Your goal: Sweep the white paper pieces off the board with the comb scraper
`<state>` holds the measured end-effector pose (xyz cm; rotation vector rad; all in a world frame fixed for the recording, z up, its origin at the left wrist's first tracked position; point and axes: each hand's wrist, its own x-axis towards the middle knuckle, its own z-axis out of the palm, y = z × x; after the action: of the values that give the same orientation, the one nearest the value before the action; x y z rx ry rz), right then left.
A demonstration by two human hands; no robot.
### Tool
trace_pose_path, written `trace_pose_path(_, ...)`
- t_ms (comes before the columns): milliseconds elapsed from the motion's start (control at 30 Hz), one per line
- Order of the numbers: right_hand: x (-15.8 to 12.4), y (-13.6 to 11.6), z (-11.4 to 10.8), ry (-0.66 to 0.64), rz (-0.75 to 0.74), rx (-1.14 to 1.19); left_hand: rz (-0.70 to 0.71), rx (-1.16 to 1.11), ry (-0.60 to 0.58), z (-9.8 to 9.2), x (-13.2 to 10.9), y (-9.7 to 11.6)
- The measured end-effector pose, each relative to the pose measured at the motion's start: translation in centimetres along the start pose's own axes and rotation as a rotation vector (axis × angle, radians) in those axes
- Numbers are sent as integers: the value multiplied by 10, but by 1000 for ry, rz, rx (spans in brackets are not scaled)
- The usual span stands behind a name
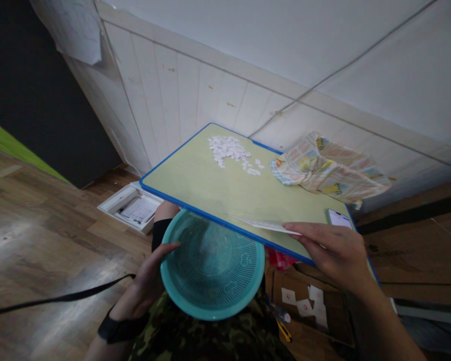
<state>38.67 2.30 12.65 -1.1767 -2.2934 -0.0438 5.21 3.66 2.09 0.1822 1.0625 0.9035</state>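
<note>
With my left hand gripping the basket, my right hand should keep its pinched white card level.

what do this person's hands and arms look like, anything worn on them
The left hand and right hand are ungloved. A black band is worn at the left wrist; none shows on the right. No sleeve shows on either visible forearm.

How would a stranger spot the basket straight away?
Find the yellow-green table with blue edging. At its near side, the left hand grips the basket. It's round, teal and perforated, unlike the thin white sheet in the right hand.
</note>
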Motion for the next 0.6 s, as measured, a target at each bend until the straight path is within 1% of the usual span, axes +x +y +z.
trace_pose_path(67, 3, 1, 5, 20, 4, -2, 11, 3, -22, -3, 1, -1)
trace_pose_path(167, 4, 1, 8, -3, -6, 19, 16, -5, -44, -5, 1, -2)
trace_pose_path(267, 4, -1, 2, -53, -16, 52, 13, -23, -31, -3, 2, -2)
trace_pose_path(333, 4, -3, -3, -64, -17, 57, -1, -33, -19, -2, 2, -1)
trace_pose_path(433, 5, -4, -3, -33, 3, 41, -1, -23, -20, -1, 3, -1)
trace_pose_path(533, 7, -1, 4, 4, 22, 29, 19, -2, -29, -3, 3, -2)
trace_pose_path(600, 7, 2, 8, 2, 14, 33, 18, 3, -55, -5, 3, -2)
